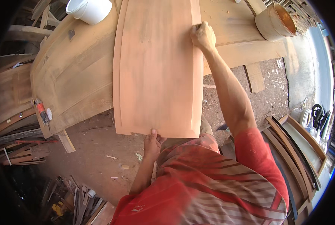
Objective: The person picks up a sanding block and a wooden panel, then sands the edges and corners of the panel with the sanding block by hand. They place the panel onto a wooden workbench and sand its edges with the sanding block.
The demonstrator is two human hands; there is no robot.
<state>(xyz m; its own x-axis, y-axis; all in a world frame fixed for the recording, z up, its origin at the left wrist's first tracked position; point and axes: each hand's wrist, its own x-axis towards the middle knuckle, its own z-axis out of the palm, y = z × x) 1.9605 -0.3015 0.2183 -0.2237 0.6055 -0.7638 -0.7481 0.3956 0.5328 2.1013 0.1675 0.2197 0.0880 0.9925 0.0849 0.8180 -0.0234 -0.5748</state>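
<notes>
A long pale wooden panel (156,75) with bevelled borders stretches away from my body over a larger wooden workpiece. My left hand (152,143) grips its near end, the thumb on top and the fingers curled beneath. Farther up, my right hand (204,36) is closed around the panel's right edge, knuckles upward. The panel's near end overhangs the floor close to my lap. Its far end runs out of the picture at the top.
A white bucket (89,10) and a brown-stained bucket (275,22) stand on the wooden boards (77,75). A red power tool (43,111) lies at their left edge. Wooden frames (295,150) lean at the right; scrap wood (83,202) is heaped at the lower left.
</notes>
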